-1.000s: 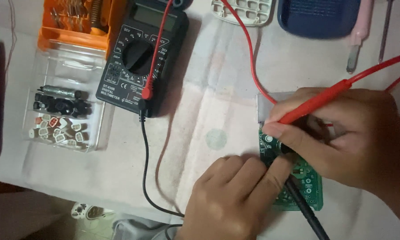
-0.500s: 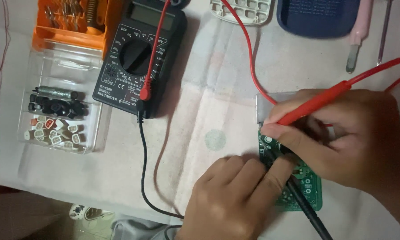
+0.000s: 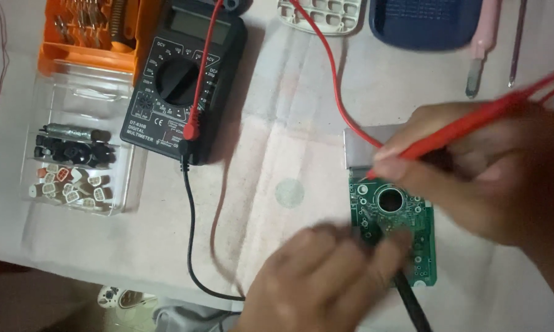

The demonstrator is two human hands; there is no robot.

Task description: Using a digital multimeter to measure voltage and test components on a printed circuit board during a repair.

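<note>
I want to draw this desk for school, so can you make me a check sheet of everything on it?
Surface: table under a pale cloth.
Job's things: green circuit board; red probe; black probe; black multimeter.
Clutter: clear box of small parts, orange parts tray, keypad piece, blue case, pink tool, thin metal tool.
Grippers: right hand holds the red probe at the board; left hand holds the black probe on it.
Cables: red lead, black lead.
Surroundings: nothing seen.
</note>
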